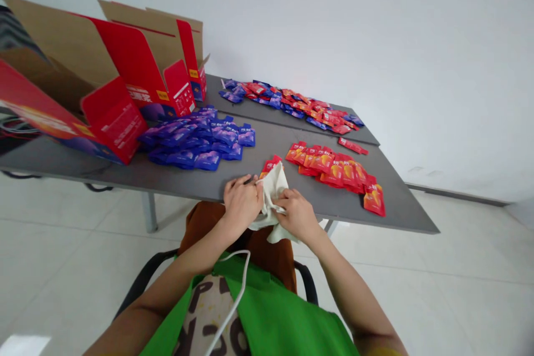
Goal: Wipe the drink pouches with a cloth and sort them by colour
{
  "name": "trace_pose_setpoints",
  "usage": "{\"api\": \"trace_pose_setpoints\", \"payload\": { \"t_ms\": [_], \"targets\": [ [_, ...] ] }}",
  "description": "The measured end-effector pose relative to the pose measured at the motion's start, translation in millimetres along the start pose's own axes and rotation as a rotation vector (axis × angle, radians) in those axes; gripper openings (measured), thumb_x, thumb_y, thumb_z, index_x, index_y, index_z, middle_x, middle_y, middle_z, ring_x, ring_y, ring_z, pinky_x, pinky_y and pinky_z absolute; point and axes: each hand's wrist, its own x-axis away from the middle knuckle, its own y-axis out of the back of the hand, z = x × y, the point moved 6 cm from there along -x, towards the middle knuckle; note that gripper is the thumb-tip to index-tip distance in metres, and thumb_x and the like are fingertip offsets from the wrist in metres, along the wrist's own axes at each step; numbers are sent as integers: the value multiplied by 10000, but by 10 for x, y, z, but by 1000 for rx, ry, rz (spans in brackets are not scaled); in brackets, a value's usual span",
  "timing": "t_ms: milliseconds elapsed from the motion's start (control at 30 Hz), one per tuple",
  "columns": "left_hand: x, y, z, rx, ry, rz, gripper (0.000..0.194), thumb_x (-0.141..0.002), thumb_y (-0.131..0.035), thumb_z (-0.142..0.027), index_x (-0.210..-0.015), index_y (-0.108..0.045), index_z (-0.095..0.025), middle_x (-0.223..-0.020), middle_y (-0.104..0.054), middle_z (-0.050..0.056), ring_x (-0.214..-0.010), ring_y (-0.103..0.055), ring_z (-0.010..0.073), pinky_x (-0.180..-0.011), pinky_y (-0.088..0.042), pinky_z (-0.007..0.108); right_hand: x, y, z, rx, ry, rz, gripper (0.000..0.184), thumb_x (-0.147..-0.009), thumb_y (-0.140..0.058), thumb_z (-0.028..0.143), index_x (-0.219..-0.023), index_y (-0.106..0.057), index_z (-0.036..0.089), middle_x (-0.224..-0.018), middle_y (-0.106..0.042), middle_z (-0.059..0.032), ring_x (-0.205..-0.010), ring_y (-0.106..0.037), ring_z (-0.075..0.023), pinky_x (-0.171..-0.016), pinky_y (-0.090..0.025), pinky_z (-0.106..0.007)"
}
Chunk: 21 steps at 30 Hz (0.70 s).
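My left hand (241,204) and my right hand (297,214) grip the upper edges of a cream cloth bag (272,200), holding it up at the near edge of the grey table (250,169). A red sachet (270,166) sticks out of the bag's mouth. Just to the right lies a heap of red and orange sachets (334,169). A heap of blue-purple sachets (196,142) lies left of my hands, beyond reach of my fingers. Farther back is a mixed red and blue sachet heap (287,103).
Open red and brown cardboard boxes (133,61) stand on the table's left side, partly overhanging it. A second grey table section (271,105) lies behind, against a white wall. Black cables (16,130) show at far left. A chair back (144,278) is beneath me.
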Motion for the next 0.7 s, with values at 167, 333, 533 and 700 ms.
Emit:
{"api": "trace_pose_setpoints", "payload": {
  "t_ms": [167,333,533,700],
  "targets": [
    [-127,-45,-124,-56,19,-41,504,-956,-316,-352,-862,-742,-99,-900,-723,188,-997,-649,296,-937,-406,455,357,302,-319,25,-214,-63,309,-816,-581,165,-1042,-738,307,-919,-637,-51,-877,-590,-205,-736,-448,-280],
    [-142,-89,-243,15,-109,-124,397,-888,-486,-381,-1142,-652,-126,-1372,-532,183,-1415,-257,354,-1092,-261,523,525,554,-444,-154,-234,-225,308,-844,-512,213,-1060,-727,252,-912,-623,-64,-825,-610,-200,-729,-471,-301],
    [-150,-344,-290,19,-241,60,536,-874,-513,-356,-1326,-493,-69,-1365,-531,208,-1317,-439,304,-1068,-350,433,469,605,-435,-343,-229,-426,305,-884,-493,341,-1067,-710,227,-885,-602,-66,-842,-595,-221,-771,-479,-335],
    [-206,-228,-71,168,1,-59,414,-957,-323,-206,-1298,-541,-121,-1198,-660,157,-1098,-628,241,-943,-460,360,247,592,-255,-497,-197,-509,300,-895,-496,373,-1046,-710,226,-884,-582,-57,-838,-577,-215,-763,-477,-333]
  ]
}}
